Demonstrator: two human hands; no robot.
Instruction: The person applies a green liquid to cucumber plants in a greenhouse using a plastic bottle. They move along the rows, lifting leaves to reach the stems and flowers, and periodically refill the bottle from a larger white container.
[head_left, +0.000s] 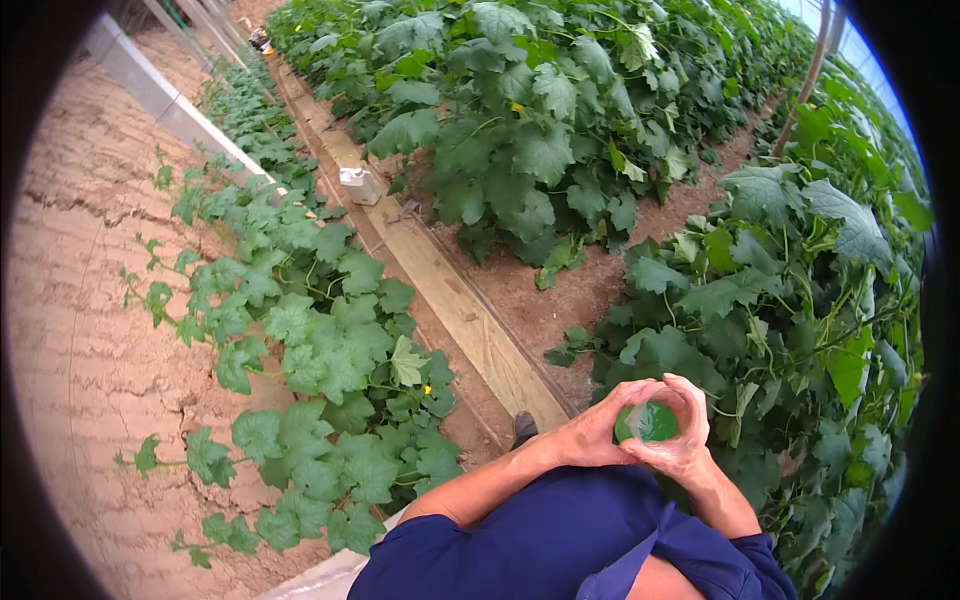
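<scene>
Both my hands are wrapped around a round container (652, 421) with a green inside, held in front of my chest at the lower right. My left hand (600, 427) grips it from the left side and my right hand (686, 431) from the right, with fingers and thumbs curved about its rim. Whether the green is liquid or the container's own colour, I cannot tell. Leafy vines lie just beyond and to the right of my hands.
A narrow concrete walkway (450, 292) runs from my shoe towards the upper left, with a white plastic jug (359, 186) on it. Leafy vines (322, 352) grow at left against a cracked earth wall (82, 300); dense rows (525, 142) stand at right. A pale beam (176, 101) slants at upper left.
</scene>
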